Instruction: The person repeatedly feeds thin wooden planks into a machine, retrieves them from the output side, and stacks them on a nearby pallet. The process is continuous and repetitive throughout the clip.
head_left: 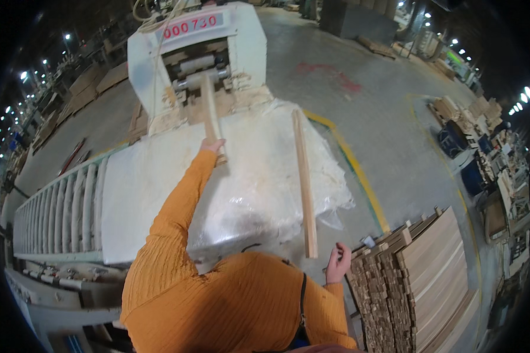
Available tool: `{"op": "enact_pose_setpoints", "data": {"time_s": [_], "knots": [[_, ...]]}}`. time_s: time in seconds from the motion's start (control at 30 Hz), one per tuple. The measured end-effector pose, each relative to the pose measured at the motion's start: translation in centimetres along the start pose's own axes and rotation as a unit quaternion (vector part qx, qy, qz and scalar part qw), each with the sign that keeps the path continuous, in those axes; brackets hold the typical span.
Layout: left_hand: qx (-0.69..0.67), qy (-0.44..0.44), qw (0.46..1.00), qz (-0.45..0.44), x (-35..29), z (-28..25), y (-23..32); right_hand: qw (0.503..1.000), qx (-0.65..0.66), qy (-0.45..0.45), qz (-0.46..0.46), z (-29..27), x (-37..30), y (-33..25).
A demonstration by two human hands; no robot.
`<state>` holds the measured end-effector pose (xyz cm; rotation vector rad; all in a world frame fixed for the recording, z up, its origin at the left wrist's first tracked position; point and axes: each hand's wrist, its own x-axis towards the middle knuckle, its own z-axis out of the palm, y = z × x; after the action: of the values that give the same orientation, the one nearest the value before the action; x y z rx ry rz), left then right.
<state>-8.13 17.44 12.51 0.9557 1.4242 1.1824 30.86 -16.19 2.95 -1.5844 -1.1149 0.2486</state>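
My left arm reaches forward over the plastic-covered table [253,188]. My left hand [213,146] is closed round the near end of a wooden strip [210,109]. The strip's far end lies at the rollers [197,73] of a white machine [247,53]. A second wooden strip [304,188] rests lengthwise on the table's right side, its near end jutting past the edge. Just right of that end, my right hand [338,263] is held low with fingers loosely bent and apart, nothing visible in it. Beside it stands a stack of wooden strips [436,265].
A roller conveyor [62,212] adjoins the table on the left. Yellow lines [356,165] mark the floor to the right. Farther right are blue bins [451,139] and piles of wood pieces [468,112]. A cable [157,65] hangs down the machine's front.
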Motion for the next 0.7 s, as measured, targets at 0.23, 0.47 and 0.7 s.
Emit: {"op": "enact_pose_setpoints", "data": {"time_s": [0.23, 0.47, 0.7], "knots": [[-0.035, 0.020, 0.998, -0.052, -14.9, 3.5, -10.8, 0.949, 0.147, -0.275, 0.045, 3.8, -0.9, -1.6], [-0.352, -0.181, 0.897, -0.195, -31.2, 5.9, -17.7, 0.713, 0.265, -0.523, 0.384, 10.3, -2.6, -4.3], [-0.356, -0.234, 0.879, -0.213, -36.4, 5.9, -18.4, 0.657, 0.260, -0.593, 0.387, 11.1, -4.5, -4.8]]}}
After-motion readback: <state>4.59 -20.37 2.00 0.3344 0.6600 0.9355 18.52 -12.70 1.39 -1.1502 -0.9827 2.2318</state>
